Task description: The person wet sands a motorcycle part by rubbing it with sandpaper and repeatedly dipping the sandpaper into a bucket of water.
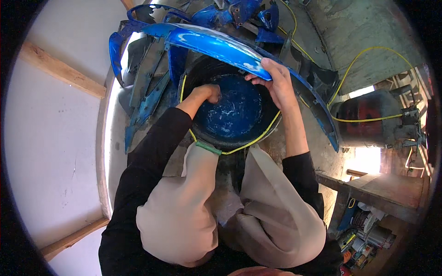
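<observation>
A: What's the rm like?

B: Workshop. Pale wall [60, 124] w/ wood battens at 9 o'clock, grubby floor [172, 161], bench [386, 189] at 4, tank [368, 112] at 3. A black tub [270, 106] of bluish liquid [235, 112] sits just above centre, in front of the person's knees.

A: Where's the panel, & the hands?

B: Long, glossy blue panel [212, 43] arches over the tub's far side, 11 to 1. R hand [276, 83] grips its near end at 1, thumb on top, fingers under. L hand [212, 94] is over the liquid at the tub's 10, fingers curled in; can't tell if anything's inside.

A: How far along?

B: Prob. midway w/ this one: it's up out of the liquid, pale streaks on it, maybe suds or glare. Not set down yet. Other blue parts [235, 14] lie at 11 to 12; can't tell if done or waiting.

A: Room to move?

B: Tight. Panel's far end crowds parts at 11; a dark-blue strip [317, 106] curves down 2 to 3; yellow hose [251, 142] rings the tub's near rim. Best gap's over the liquid, b/w the hands.
</observation>
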Demonstrator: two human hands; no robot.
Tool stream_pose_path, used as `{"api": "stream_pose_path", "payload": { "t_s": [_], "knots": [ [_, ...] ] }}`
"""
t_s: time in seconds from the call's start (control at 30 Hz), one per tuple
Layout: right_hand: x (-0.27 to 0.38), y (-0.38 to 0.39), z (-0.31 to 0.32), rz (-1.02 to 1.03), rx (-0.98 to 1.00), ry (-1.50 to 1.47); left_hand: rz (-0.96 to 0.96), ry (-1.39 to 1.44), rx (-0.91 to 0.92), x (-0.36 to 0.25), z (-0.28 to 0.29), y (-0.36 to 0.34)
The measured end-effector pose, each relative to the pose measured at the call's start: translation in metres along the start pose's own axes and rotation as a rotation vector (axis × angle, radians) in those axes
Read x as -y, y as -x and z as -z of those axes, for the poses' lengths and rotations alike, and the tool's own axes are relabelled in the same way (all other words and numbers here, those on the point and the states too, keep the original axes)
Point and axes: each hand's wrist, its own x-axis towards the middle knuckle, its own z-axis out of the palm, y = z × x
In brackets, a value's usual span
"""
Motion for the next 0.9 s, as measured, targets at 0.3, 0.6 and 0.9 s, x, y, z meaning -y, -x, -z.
{"api": "stream_pose_path", "payload": {
  "t_s": [0.3,0.6,0.9],
  "knots": [
    [0.002,0.018,-0.018,-0.012,-0.039,-0.183,-0.2,0.952,0.227,-0.009,0.048,0.065],
    [0.015,0.001,-0.015,-0.015,-0.195,-0.228,-0.33,0.807,0.118,-0.022,0.139,0.154],
    [0.008,0.009,-0.028,-0.027,-0.197,-0.263,-0.41,0.707,-0.368,-0.036,0.21,0.205]
  ]
}}
